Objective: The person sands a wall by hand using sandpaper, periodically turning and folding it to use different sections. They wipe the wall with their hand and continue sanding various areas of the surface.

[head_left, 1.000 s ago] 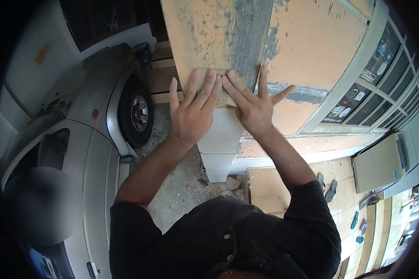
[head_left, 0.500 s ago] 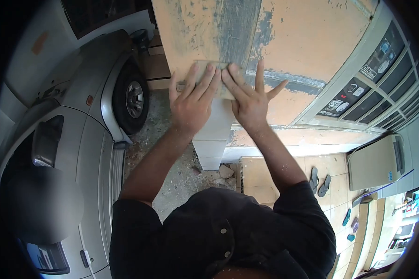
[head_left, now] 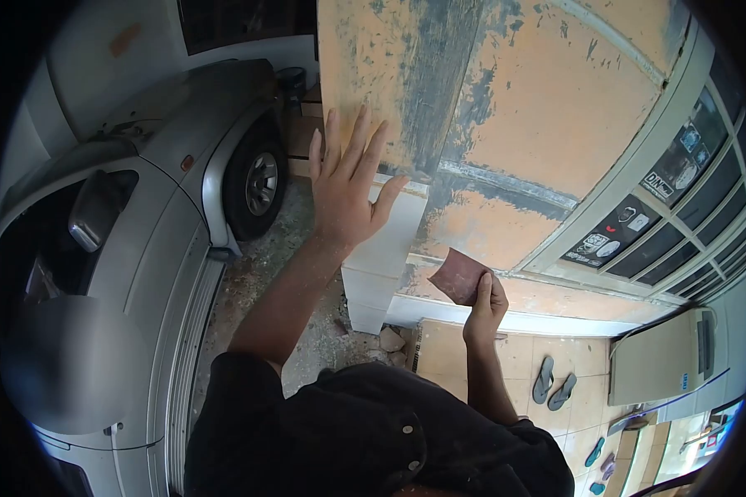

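My left hand (head_left: 346, 190) is spread flat near the edge of a door (head_left: 547, 99) with worn orange paint and dark grey patches. Nothing shows between its fingers, and the thumb points right. Lower and to the right, my right hand (head_left: 486, 311) pinches a reddish-brown sheet, like sandpaper (head_left: 460, 277), by its right side. The sheet is slightly curved and held in front of the door's lower part. Below the door edge stands a white tiled pillar (head_left: 381, 257).
A silver car (head_left: 153, 207) with a black tyre (head_left: 257, 186) fills the left. At right are a window grille with stickers (head_left: 630, 236), a beige appliance (head_left: 655, 360) and grey flip-flops (head_left: 554, 384) on tiles. Rubble (head_left: 391, 340) lies by the pillar.
Both hands were flat side by side on a sheet against the door. My right hand has moved down and right with the reddish-brown sheet; my left hand is now apart from it.
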Available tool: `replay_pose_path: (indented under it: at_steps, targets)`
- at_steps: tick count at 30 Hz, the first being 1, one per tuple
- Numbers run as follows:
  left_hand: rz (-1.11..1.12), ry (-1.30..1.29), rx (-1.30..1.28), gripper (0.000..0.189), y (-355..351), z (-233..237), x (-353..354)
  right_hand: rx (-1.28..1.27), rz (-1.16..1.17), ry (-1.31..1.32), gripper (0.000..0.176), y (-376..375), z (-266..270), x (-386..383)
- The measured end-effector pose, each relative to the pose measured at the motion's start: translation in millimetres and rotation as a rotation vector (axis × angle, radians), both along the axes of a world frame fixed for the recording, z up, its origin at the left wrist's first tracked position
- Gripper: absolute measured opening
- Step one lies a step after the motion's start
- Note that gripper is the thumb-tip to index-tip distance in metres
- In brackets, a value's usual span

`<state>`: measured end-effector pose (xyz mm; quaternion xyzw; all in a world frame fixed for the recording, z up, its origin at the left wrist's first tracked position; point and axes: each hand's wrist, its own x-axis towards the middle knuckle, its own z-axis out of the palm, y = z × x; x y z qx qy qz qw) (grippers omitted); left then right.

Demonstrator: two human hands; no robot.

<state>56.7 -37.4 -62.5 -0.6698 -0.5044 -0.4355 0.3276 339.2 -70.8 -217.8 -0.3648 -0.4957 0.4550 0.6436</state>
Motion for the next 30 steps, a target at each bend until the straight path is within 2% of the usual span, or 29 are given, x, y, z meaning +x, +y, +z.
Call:
replay_pose_path:
  at_steps: [3, 5, 6, 10, 12, 15, 17, 19, 23, 26, 30]
  targets:
    - [-0.031, 0.006, 0.082, 0.081, 42, 34, 15, 0.025, -0.068, 0.036, 0.034, -7, -10, 15]
    - [-0.002, 0.227, 0.137, 0.087, 59, 55, 15, -0.029, -0.013, 0.164, 0.034, -17, -14, 22]
    - [-0.031, 0.307, 0.193, 0.094, 63, 70, 11, -0.056, 0.0, 0.171, 0.034, -21, -23, 31]
    - [-0.029, 0.341, 0.314, 0.095, 62, 151, 4, -0.149, -0.102, 0.254, 0.034, -38, -32, 48]
    - [0.187, -0.005, 0.415, 0.082, 55, 180, 6, -0.258, -0.133, 0.312, 0.034, -43, -36, 57]
    - [0.09, -0.139, 0.555, 0.092, 86, 157, 12, -0.264, -0.118, 0.377, 0.033, -44, -43, 68]
    - [0.153, -0.064, 0.484, 0.09, 83, 116, 23, -0.259, -0.127, 0.388, 0.032, -45, -36, 64]
    - [0.044, 0.2, 0.236, 0.091, 71, 73, 36, -0.308, -0.17, 0.447, 0.033, -46, -36, 60]
    - [0.024, 0.354, 0.113, 0.094, 63, 12, 3, -0.326, -0.065, 0.444, 0.034, -44, -45, 69]
    - [0.139, 0.201, 0.121, 0.098, 55, -2, -29, -0.352, -0.071, 0.454, 0.036, -42, -45, 64]
    - [0.158, 0.034, 0.131, 0.1, 59, 13, -28, -0.365, 0.002, 0.455, 0.039, -38, -46, 57]
